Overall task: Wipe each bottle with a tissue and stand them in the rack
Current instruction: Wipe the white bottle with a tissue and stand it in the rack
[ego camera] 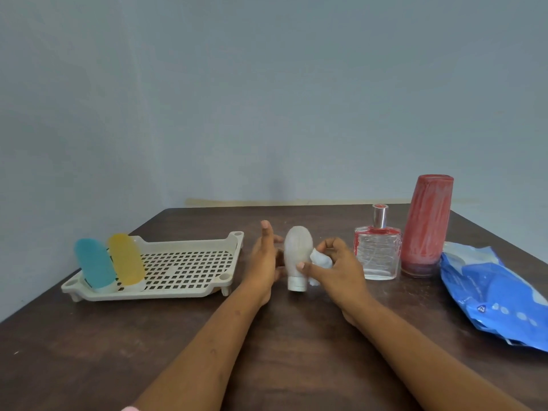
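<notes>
Right hand (335, 266), clutching a tissue (321, 259), is wiping the white bottle (297, 250); left hand (264, 261) is hovering loose-fingered alongside. Next, likely: standing it in the rack (189, 269).

plain blue-grey wall (267, 99), dark wooden table (89, 351)

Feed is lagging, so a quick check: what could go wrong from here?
The white bottle stands on its small cap with the left hand open beside it, no firm grip; a push from the tissue in the right hand could tip it. The glass bottle stands near that hand; a wide stroke might knock it. The blue bottle and yellow bottle lean in the rack and may topple if bumped.
</notes>
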